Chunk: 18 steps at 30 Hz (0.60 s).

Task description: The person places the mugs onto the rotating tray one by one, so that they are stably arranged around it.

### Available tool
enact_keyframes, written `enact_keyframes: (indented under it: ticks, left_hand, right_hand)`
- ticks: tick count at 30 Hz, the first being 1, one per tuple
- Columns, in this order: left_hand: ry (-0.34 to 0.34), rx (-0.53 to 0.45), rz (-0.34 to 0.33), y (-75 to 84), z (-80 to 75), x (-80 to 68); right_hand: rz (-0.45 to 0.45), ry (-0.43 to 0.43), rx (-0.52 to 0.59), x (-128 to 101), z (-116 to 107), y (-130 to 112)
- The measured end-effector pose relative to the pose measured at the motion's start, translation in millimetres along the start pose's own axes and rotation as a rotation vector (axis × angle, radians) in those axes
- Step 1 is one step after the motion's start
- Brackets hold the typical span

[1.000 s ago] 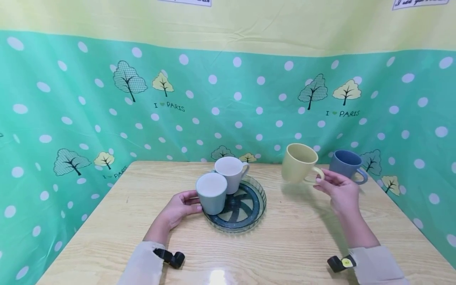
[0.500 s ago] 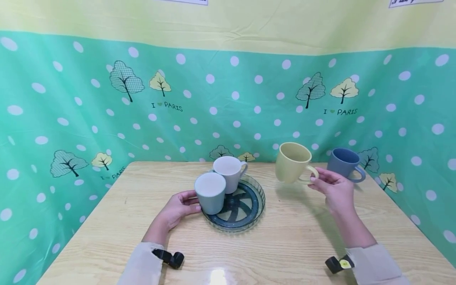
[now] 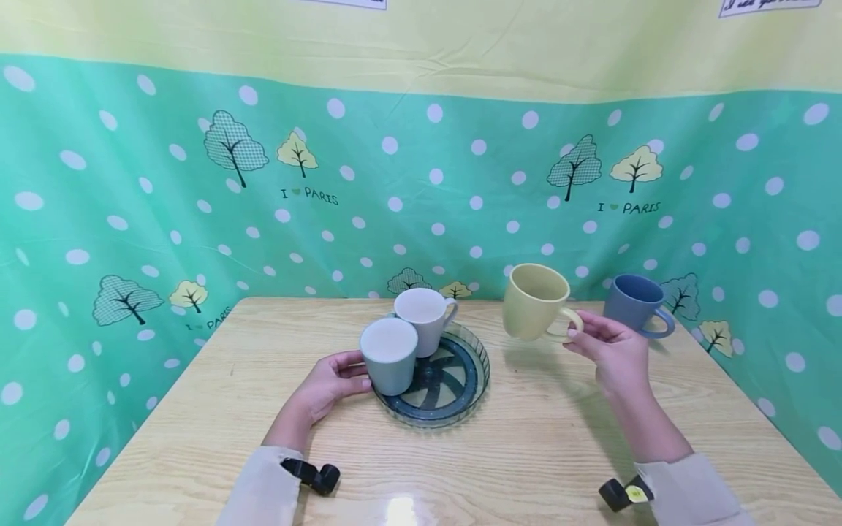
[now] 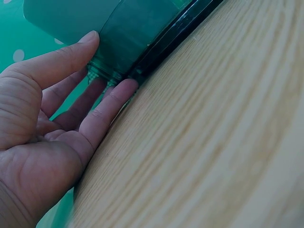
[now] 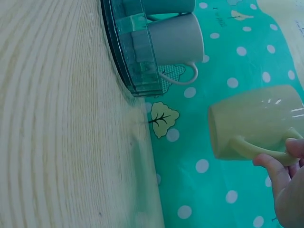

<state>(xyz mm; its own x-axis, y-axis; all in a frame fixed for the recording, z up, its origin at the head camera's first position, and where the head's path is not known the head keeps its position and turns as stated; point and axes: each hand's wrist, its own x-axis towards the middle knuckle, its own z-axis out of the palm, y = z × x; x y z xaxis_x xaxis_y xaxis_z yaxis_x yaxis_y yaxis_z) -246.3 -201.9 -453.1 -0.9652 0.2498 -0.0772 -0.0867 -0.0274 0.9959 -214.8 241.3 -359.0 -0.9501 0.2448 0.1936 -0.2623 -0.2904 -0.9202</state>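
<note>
In the head view my right hand (image 3: 612,351) pinches the handle of a pale yellow mug (image 3: 534,303), upright and raised above the table. The right wrist view shows thumb and fingers on the yellow mug's handle (image 5: 266,151). My left hand (image 3: 332,387) rests its fingertips against the left side of a round, clear dark-green tray (image 3: 483,380); the left wrist view has the thumb and fingers spread along its wall (image 4: 137,35). Two mugs stand in the tray: a grey-green one (image 3: 389,358) near my left hand and a white one (image 3: 424,321) behind it.
A blue mug (image 3: 634,301) stands at the table's back right, partly behind my right hand. The wooden table (image 3: 513,467) ends at a green dotted curtain (image 3: 368,168). Both wrists wear small black cameras (image 3: 322,480).
My right hand has carried the yellow mug a little to the left, away from the blue mug and closer to the tray. The left hand, tray and mugs in it stay put.
</note>
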Motion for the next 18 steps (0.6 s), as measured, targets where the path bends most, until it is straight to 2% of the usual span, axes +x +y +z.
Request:
enact_keyframes:
  ticks: [12,18]
  left_hand:
    - [-0.022,0.005,0.006,0.7,-0.4,-0.5]
    - [-0.006,0.004,-0.002,1.3,0.7,-0.5]
  right_hand:
    - [-0.001,-0.048,0.021,-3.0,7.3,-3.2]
    - [-0.002,-0.059,0.03,-4.2,9.7,-1.6]
